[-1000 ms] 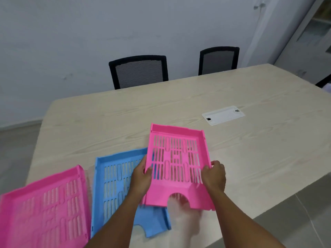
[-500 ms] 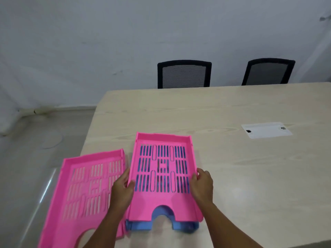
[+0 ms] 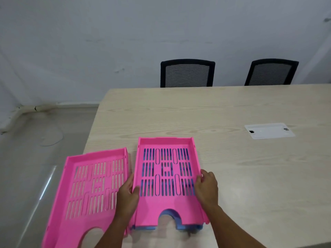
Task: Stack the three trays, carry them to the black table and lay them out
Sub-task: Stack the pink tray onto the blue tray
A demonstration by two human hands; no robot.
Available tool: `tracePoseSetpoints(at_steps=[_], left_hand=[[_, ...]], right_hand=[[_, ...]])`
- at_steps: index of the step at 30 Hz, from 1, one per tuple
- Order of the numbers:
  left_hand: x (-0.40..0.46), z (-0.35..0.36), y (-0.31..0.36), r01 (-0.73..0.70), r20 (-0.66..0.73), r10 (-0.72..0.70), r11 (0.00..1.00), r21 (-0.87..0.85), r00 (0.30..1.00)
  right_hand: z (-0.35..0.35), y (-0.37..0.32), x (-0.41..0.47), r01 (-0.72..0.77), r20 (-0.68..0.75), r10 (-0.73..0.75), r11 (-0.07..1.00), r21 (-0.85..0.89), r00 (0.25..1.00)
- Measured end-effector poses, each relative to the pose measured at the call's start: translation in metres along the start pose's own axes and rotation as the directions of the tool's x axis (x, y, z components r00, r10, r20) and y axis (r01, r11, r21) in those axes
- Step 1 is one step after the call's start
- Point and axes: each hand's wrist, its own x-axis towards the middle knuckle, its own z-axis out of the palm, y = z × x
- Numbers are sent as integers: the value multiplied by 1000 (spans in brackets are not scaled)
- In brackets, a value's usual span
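Observation:
A pink tray (image 3: 166, 178) sits nested on top of a blue tray (image 3: 172, 225), of which only the front edge and the slots show. My left hand (image 3: 128, 194) grips the pink tray's left wall and my right hand (image 3: 206, 188) grips its right wall. A second pink tray (image 3: 86, 194) lies flat to the left, overhanging the corner of the light wooden table (image 3: 232, 167).
A white cable cover plate (image 3: 268, 130) is set into the table at the right. Two black mesh chairs (image 3: 187, 73) (image 3: 271, 72) stand behind the far edge against the wall. Grey floor lies to the left of the table.
The pink tray went from hovering tilted beside the blue tray to lying squarely on top of it. The view swung left; both hands kept their hold on the tray's sides.

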Motion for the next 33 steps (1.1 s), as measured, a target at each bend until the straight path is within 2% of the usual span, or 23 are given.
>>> tracePoseSetpoints(at_steps=[5, 11, 21, 27, 33], left_hand=[[1, 3, -4, -16, 24, 15, 999, 41, 1000], [4, 5, -16, -12, 5, 12, 985, 173, 1000], [5, 5, -15, 64, 42, -73, 981, 185, 996], [-2, 19, -7, 83, 29, -90, 981, 173, 996], [8, 19, -4, 72, 13, -75, 986, 152, 997]], right_hand=[[1, 7, -2, -2, 3, 2, 1000, 12, 1000], [5, 7, -3, -16, 24, 14, 999, 50, 1000], [2, 16, -4, -26, 149, 2, 987, 157, 989], [-9, 4, 13, 43, 131, -57, 993, 112, 990], [-9, -2, 13, 47, 119, -57, 995, 88, 991]])
